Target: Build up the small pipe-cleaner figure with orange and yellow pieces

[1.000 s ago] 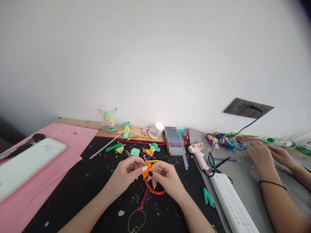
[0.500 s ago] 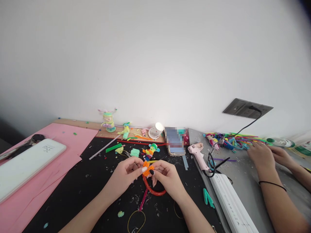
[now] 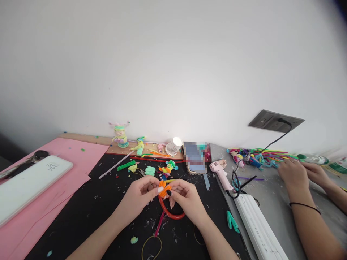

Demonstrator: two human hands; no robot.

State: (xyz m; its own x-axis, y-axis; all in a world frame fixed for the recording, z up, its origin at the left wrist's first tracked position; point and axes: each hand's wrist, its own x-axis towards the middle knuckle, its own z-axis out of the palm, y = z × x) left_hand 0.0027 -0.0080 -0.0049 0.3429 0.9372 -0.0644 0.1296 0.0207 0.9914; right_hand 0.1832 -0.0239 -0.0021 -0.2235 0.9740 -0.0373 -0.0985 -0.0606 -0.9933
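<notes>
Between the thumbs and fingertips of both hands is an orange pipe cleaner (image 3: 163, 189), folded into a small bundle. My left hand (image 3: 145, 192) pinches it from the left, and my right hand (image 3: 186, 200) grips its other side. Under the fingers a red ring-shaped thing (image 3: 173, 216) lies on the black mat (image 3: 92, 220), partly hidden by my right hand. Just beyond the bundle sits a small pipe-cleaner figure (image 3: 168, 169) in orange, yellow and blue. A magenta strip (image 3: 159, 224) lies nearer me.
A phone (image 3: 195, 159), a paper cup (image 3: 174, 146) and pipe-cleaner figures (image 3: 120, 137) stand along the wall. To the right are a pink glue gun (image 3: 222, 175), a white power strip (image 3: 258, 227) and a co-worker's hands (image 3: 294, 177). A white power bank (image 3: 35, 184) rests on pink paper (image 3: 81, 155).
My hands stay pinched on the orange pipe cleaner, with barely any movement. The co-worker's nearer hand has shifted slightly to the right.
</notes>
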